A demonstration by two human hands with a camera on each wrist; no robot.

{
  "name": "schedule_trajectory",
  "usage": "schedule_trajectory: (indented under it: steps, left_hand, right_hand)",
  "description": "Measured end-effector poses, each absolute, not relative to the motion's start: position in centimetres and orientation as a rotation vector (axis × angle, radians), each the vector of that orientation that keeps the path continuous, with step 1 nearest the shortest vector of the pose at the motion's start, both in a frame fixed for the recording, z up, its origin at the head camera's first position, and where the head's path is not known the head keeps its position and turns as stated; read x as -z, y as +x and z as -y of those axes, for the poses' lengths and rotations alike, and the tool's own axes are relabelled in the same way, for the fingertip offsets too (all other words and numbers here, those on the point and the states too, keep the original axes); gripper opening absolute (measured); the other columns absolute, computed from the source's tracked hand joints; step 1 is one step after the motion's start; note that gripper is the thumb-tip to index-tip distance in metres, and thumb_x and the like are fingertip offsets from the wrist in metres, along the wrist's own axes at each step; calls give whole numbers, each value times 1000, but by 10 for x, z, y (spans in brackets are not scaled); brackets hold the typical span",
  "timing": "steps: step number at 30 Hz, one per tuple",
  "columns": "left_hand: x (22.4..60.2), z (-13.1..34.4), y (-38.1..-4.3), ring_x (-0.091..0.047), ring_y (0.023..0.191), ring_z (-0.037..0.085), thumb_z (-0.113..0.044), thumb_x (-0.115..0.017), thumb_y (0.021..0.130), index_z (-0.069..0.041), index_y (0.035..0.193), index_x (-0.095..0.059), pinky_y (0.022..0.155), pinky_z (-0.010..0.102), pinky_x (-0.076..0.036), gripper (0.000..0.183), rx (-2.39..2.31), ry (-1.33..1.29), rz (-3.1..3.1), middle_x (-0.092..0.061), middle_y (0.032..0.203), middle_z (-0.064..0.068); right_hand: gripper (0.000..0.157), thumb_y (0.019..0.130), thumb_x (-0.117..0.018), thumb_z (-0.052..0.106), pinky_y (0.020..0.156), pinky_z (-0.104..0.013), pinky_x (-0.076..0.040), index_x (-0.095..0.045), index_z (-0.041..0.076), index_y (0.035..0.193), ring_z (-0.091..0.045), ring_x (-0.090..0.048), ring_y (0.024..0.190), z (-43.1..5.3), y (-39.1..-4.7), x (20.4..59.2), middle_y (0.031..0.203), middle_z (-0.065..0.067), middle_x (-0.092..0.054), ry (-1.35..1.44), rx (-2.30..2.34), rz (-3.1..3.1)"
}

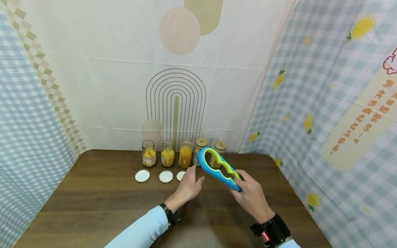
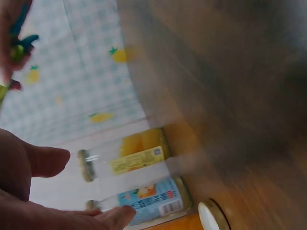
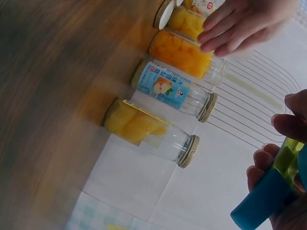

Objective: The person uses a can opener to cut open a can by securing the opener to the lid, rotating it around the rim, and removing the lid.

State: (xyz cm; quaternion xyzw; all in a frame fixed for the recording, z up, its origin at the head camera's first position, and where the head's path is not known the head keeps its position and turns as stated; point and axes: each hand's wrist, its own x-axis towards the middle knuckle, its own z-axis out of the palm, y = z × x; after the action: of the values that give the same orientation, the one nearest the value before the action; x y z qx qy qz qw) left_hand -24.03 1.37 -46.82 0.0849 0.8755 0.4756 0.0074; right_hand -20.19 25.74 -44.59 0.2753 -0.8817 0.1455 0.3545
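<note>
My right hand (image 1: 252, 196) grips the narrow end of a blue and green jar opener (image 1: 217, 175), held above the table in front of the jars. My left hand (image 1: 187, 186) reaches toward the jars with fingers extended, holding nothing. Nearest to it is a lidded jar with a blue label (image 3: 165, 86). Right of that stands another lidded jar (image 3: 144, 132) with yellow fruit, partly behind the opener in the head view. Three jars without lids hold fruit: the left jar (image 1: 149, 155), the middle jar (image 1: 168, 155) and the orange-filled jar (image 1: 185, 155).
White-faced lids lie before the unlidded jars: a left lid (image 1: 142, 176), a middle lid (image 1: 165, 176) and a third lid (image 1: 180, 175) partly hidden by my left hand. The wooden table (image 1: 93, 203) ends at a white curtain (image 1: 108, 96) behind, with checked cloth (image 1: 294, 93) on the right.
</note>
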Motion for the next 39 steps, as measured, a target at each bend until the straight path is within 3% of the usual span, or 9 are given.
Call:
schedule_trajectory:
  steps: [10,13,17,22,29,34,39]
  left_hand:
    - [486,-39,-296,-21,164,47,-15,-55,111,9,167,-12,132,61,-27,75,-1602,106,-2614,-16,176,31]
    - [507,-46,-321,-26,161,51,-13,-55,107,11,167,-10,129,64,-31,79,-1623,66,-2634,-18,174,34]
    - [526,-53,-342,-28,158,56,-24,-59,106,12,166,-7,125,69,-34,87,-1710,45,-2638,-18,172,39]
    - [526,-59,-346,-24,160,55,-34,-70,101,6,168,-2,126,69,-32,104,-1882,-23,-2568,-16,172,40]
    - [527,-67,-353,-25,159,56,-32,-78,95,-2,170,-4,130,65,-27,109,-1896,-131,-2580,-19,171,39]
    - [532,-70,-361,-23,157,61,-32,-85,88,2,169,-2,130,68,-25,122,-1967,-59,-2617,-15,172,39]
    - [532,-71,-373,-29,157,57,-23,-72,98,5,169,-7,130,66,-27,99,-2032,-89,-2624,-20,172,38]
  right_hand:
    - [23,78,-93,11,72,-40,-62,-70,14,77,-21,-71,91,-260,-201,445,114,-12,-74,706,-378,2278]
    - [23,78,-92,10,72,-40,-62,-70,14,77,-20,-71,92,-260,-201,446,114,-12,-74,708,-383,2277]
    - [26,78,-91,9,72,-40,-62,-66,15,75,-20,-71,90,-261,-201,446,113,-12,-74,716,-381,2268]
    - [27,78,-90,7,72,-40,-62,-65,15,75,-19,-70,90,-261,-201,447,114,-12,-74,732,-390,2266]
    - [24,76,-94,11,71,-38,-61,-70,14,78,-18,-71,89,-263,-199,446,113,-11,-74,714,-381,2280]
    - [25,76,-95,10,70,-36,-60,-70,15,78,-16,-69,88,-263,-199,447,112,-10,-74,711,-388,2277]
    - [25,77,-93,9,70,-35,-60,-69,15,77,-15,-69,87,-260,-199,449,114,-11,-74,722,-398,2276]
